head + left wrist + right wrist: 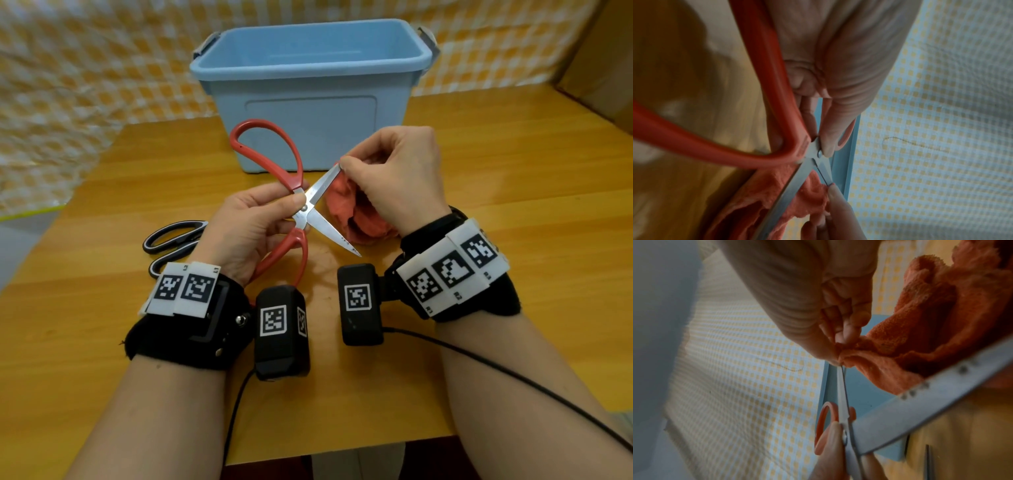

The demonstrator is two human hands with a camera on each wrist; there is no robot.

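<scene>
Head view: the left hand pinches the open scissors at the pivot, above the surface; the right hand pinches a cloth round the upper blade's tip. Best to wipe along the flat (never the edge).

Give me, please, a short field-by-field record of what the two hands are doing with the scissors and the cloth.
left hand: pinches the red scissors at the pivot, above the table
scissors state: blades spread wide open
right hand: holds the orange cloth, pinching it against the upper blade's tip
likely activity: wiping the blade
black scissors: lie on the table, left of the left hand, untouched
blue bin: lidless, stands behind the hands
</scene>
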